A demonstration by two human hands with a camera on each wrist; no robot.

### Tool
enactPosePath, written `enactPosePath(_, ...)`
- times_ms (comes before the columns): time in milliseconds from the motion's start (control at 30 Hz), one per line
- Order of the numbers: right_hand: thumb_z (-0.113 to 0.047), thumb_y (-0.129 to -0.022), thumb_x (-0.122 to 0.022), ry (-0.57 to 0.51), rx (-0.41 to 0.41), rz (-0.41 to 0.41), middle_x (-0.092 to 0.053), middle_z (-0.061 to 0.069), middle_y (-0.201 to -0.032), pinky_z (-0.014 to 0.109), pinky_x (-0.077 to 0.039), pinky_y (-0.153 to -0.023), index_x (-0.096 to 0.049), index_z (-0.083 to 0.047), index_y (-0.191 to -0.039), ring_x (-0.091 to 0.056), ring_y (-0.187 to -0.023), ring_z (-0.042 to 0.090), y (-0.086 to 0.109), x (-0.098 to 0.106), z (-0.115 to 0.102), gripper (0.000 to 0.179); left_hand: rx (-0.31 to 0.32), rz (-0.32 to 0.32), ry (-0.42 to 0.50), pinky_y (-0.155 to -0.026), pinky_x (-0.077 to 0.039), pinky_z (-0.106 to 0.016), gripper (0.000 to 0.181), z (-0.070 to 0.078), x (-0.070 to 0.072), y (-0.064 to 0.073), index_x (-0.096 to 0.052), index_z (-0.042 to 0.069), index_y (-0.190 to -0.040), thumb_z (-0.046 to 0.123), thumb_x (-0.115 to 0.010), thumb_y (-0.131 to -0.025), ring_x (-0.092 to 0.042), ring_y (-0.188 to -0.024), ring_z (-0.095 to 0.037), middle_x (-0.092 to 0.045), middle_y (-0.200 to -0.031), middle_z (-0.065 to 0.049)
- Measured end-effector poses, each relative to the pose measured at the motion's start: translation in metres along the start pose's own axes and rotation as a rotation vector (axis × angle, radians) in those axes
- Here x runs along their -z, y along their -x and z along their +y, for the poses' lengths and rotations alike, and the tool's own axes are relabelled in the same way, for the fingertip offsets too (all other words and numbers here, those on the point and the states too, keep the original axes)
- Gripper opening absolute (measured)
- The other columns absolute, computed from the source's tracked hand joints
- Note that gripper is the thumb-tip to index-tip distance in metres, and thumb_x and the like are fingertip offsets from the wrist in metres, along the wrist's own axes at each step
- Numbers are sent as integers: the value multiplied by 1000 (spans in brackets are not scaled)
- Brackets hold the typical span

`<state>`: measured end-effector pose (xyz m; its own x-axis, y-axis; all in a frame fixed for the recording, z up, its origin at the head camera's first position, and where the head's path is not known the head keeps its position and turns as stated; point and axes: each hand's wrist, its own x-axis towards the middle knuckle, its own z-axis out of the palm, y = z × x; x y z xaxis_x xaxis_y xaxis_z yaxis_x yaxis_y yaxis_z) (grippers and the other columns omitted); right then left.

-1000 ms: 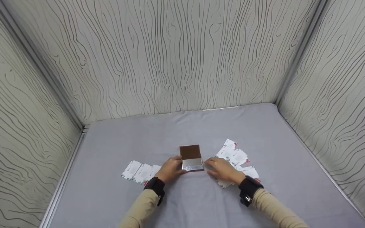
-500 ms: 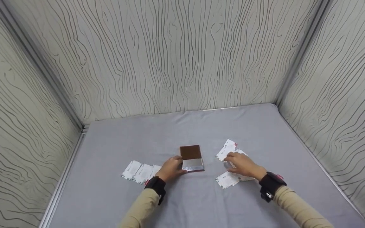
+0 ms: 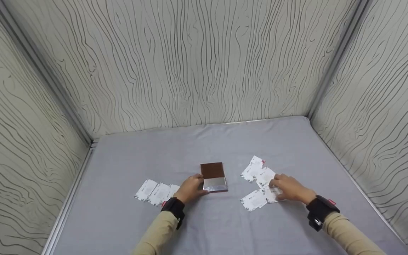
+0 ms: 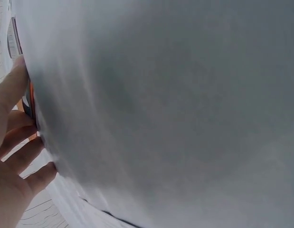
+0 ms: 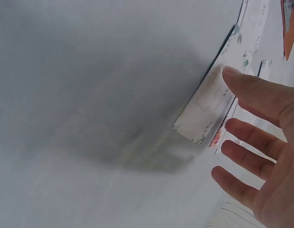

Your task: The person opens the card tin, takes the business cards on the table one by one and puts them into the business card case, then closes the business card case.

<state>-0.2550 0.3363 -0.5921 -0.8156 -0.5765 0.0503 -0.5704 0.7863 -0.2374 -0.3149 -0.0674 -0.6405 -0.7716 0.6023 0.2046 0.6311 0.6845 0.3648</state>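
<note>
An open card case (image 3: pixel 212 170) with a brown lid and a silvery inner half lies flat mid-table in the head view. My left hand (image 3: pixel 189 189) holds its left end between thumb and fingers. In the left wrist view just a thin orange-brown edge of the case (image 4: pixel 32 97) shows past the fingers. To the right, several white printed cards (image 3: pixel 253 200) lie spread and overlapping. My right hand (image 3: pixel 289 187) is over their right side. In the right wrist view its thumb tip meets a white card (image 5: pixel 194 121), and the other visible fingers are spread apart.
More white cards (image 3: pixel 146 189) lie overlapping left of my left hand, partly behind the wrist. A grey cloth (image 3: pixel 161 152) covers the table. Wood-patterned panels (image 3: pixel 175 63) stand at the back and both sides.
My right hand has moved from beside the card case to the right, over the spread cards, uncovering those nearer the case. My left hand has stayed on the case.
</note>
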Motion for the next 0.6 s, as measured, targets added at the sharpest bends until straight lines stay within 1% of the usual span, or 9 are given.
enactPosePath(167,-6,-65,-86,-38,-51,-17,-57,11,-101,51,-48,-74,-66,-4,-104,-53,-91,32,3,-3,3,44,18,4,9,-95,-50,-41,45,0,0,0,-70,-8,-107,26,-83,-80,-63,-106,-33,-64,-116,-19)
enactPosePath(300,-6,-65,-86,-45,-57,-15,-57,12,-102,51,-48,-76,-66,-2,-104,-53,-92,32,5,-6,5,44,16,7,25,-95,-50,-40,44,1,0,1,-70,-8,-105,26,-83,-80,-63,-106,-33,-64,-114,-18)
enactPosePath(433,-7,-66,-86,-46,-60,-11,-55,10,-101,50,-48,-75,-65,-3,-103,-52,-91,31,6,-7,5,43,-1,16,24,-94,-50,-39,42,0,-1,1,-70,-7,-103,25,-83,-79,-62,-104,-33,-64,-112,-17)
enactPosePath(600,-6,-65,-86,-40,-59,-2,-53,8,-96,45,-47,-70,-57,-5,-98,-51,-87,28,5,-2,3,44,-29,38,-10,-93,-51,-40,42,-1,-1,1,-70,-7,-105,25,-84,-79,-63,-103,-33,-64,-113,-17)
